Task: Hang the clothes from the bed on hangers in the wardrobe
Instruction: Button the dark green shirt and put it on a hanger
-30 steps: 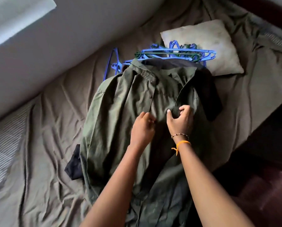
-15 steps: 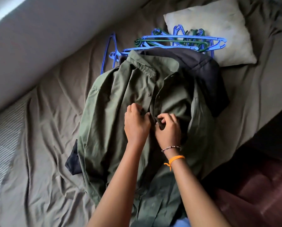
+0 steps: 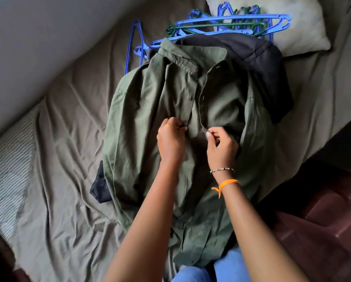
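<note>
An olive-green button-up shirt lies front-up on the bed, collar toward the far end, hem toward the person. Both hands work at its open front, about mid-chest. The left hand is curled, and its fingertips pinch the edge of the button placket; one button sits just beyond those fingertips and another higher up at the collar. The right hand pinches the opposite edge, the buttonhole strip, between thumb and forefinger, with the other fingers folded behind. The two pinches are near each other but apart, with a narrow strip of the shirt's inner cloth showing between them. Whether a button is actually caught in the left fingers is hard to tell, since the knuckles hide it.

On the right wrist sit a beaded bracelet and, just below it toward the elbow, an orange wristband.

Under the shirt lies a black garment, showing well beyond the right fingers at the shoulder and again as a corner on the near side of the left hand. Farther beyond the collar a pile of blue and green plastic hangers rests partly on a pale pillow. The bed wears a creased grey-brown sheet, and a striped patch of mattress shows far off to the left.
</note>
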`<act>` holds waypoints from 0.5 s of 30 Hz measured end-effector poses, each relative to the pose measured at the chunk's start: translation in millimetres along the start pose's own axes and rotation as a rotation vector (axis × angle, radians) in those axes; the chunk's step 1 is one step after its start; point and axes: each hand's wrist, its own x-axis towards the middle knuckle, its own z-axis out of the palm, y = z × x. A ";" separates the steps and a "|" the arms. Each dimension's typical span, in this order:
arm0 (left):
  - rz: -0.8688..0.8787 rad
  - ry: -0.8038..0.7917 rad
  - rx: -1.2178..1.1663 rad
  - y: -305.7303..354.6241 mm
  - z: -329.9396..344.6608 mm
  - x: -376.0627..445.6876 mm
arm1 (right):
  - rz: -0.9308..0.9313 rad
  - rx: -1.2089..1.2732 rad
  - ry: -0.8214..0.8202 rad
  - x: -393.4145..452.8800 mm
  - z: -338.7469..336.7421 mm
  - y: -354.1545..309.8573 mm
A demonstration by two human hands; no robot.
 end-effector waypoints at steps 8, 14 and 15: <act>-0.110 -0.020 -0.015 -3.6 4.2 3.4 | 0.086 -0.032 -0.126 9.4 2.0 -3.6; -0.149 -0.150 -0.453 -8.2 -14.7 -4.6 | 0.053 0.042 -0.061 1.4 8.5 -25.1; -0.172 -0.170 -0.554 -7.2 -17.8 -9.0 | 0.062 0.076 -0.078 -1.5 9.3 -30.5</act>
